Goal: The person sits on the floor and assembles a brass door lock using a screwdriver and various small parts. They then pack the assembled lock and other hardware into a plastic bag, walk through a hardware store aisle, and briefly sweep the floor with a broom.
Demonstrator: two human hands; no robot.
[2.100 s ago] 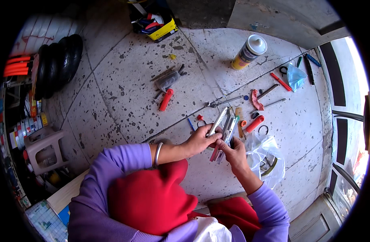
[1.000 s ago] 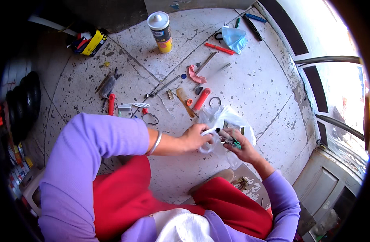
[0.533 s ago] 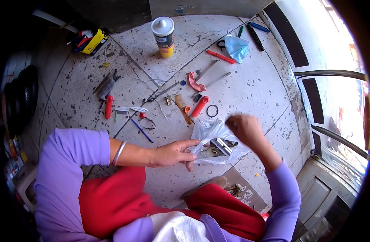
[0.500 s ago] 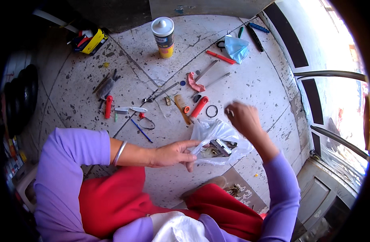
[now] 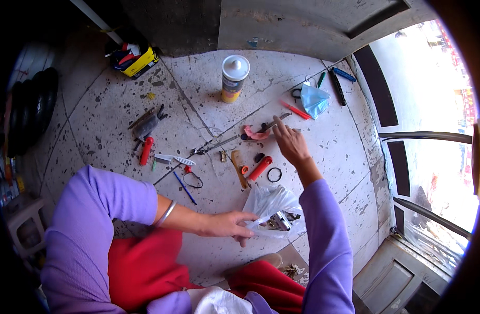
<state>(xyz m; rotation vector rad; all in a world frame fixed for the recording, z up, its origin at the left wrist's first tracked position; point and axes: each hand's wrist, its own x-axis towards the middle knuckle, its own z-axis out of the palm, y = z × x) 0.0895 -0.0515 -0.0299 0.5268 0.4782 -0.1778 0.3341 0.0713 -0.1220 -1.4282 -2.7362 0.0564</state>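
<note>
My left hand (image 5: 233, 226) pinches the rim of a translucent white plastic bag (image 5: 269, 200) at its left side. Inside the bag lie a silver metal piece (image 5: 283, 220) and other small metal parts that I cannot make out. My right hand (image 5: 293, 145) reaches over the floor, its fingers stretched out and apart. Its fingertips are beside a thin metal blade (image 5: 280, 119) and a crumpled pink piece (image 5: 256, 134); I cannot tell whether they touch. Nearer lie a red tube-like handle (image 5: 260, 168), a black ring (image 5: 274, 175) and a brown comb (image 5: 238, 166).
A sealant tube (image 5: 233, 78) stands upright at the back. A blue face mask (image 5: 315, 100), a red pen (image 5: 296, 109) and a black pen (image 5: 337, 88) lie far right. To the left are a white-handled knife (image 5: 173, 159), a red handle (image 5: 146, 150) and a yellow box (image 5: 139, 62).
My right hand has moved forward and left, from beside the bag to the blades, and its fingers have straightened. My left hand keeps hold of the bag. The whole view has shifted.
</note>
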